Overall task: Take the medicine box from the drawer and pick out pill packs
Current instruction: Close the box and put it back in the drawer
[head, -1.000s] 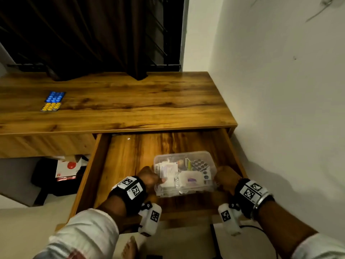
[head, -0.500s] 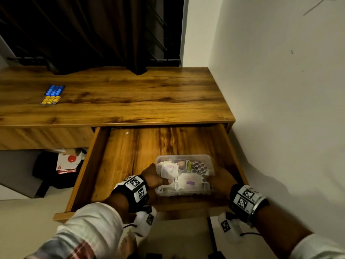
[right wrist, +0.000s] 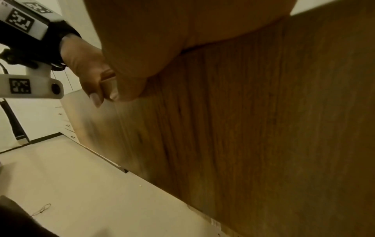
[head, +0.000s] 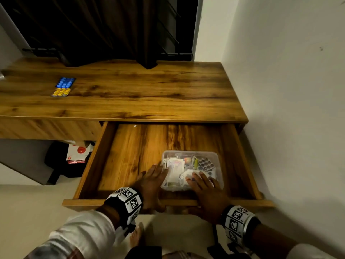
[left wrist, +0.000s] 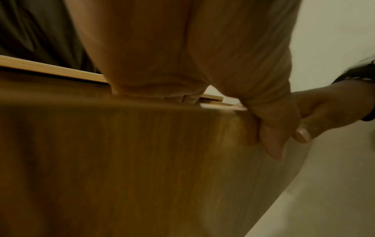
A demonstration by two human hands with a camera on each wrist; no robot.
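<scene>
A clear plastic medicine box (head: 202, 159) full of pill packs and sachets sits in the front right of the open wooden drawer (head: 130, 156). My left hand (head: 151, 181) lies over the drawer's front panel (head: 84, 201), fingers straight, with the fingertips at the box's left side. My right hand (head: 204, 186) lies flat beside it, its fingers resting on the near part of the box. In the wrist views the left thumb (left wrist: 271, 141) and right thumb (right wrist: 125, 86) hang down the outside of the front panel (left wrist: 142, 160). A blue pill pack (head: 65, 82) and a yellow pill pack (head: 61, 92) lie on the desk.
The desk top (head: 149, 90) runs along a white wall (head: 289, 109) on the right, with a dark curtain (head: 93, 25) behind. A black bag and a red-and-white package (head: 78, 152) sit under the desk on the left. My bare foot (head: 137, 238) is on the floor below the drawer.
Both hands gripped the box's sides earlier. The box now rests in the drawer, and my hands have let go, drawn back to the front panel and flattened.
</scene>
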